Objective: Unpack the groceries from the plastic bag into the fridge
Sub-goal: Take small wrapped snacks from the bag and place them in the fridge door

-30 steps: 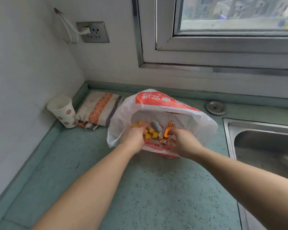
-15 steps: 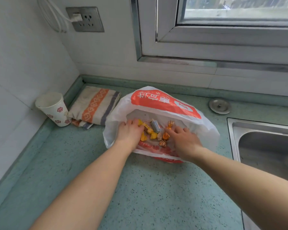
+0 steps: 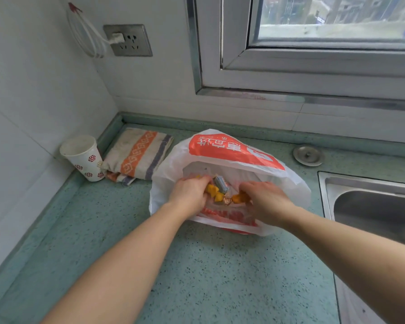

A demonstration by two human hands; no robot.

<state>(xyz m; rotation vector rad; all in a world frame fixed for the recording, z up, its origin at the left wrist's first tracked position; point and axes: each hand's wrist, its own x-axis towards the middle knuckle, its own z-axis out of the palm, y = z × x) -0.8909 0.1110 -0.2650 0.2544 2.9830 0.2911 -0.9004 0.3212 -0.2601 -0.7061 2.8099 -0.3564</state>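
A white plastic bag [image 3: 290, 181] with a red-orange printed panel lies open on the green speckled counter [image 3: 220, 277]. Inside it are several small wrapped candies [image 3: 216, 194], yellow, orange and one silver-blue. Both of my hands are in the bag's mouth. My left hand [image 3: 188, 191] curls its fingers around the yellow candies on the left. My right hand [image 3: 265, 202] closes over the orange candies on the right. The fingertips are partly hidden by the candies and the bag. No fridge is in view.
A paper cup [image 3: 83, 157] with red flowers stands in the left corner beside a folded striped cloth [image 3: 138, 155]. A steel sink [image 3: 374, 211] sits at the right, a round metal cap [image 3: 308, 155] behind it. Wall socket with a white cable [image 3: 126, 40] and window above.
Both hands have closed together over the candies in the bag, gathering them toward the middle. The view has shifted slightly; the bag stays in place.
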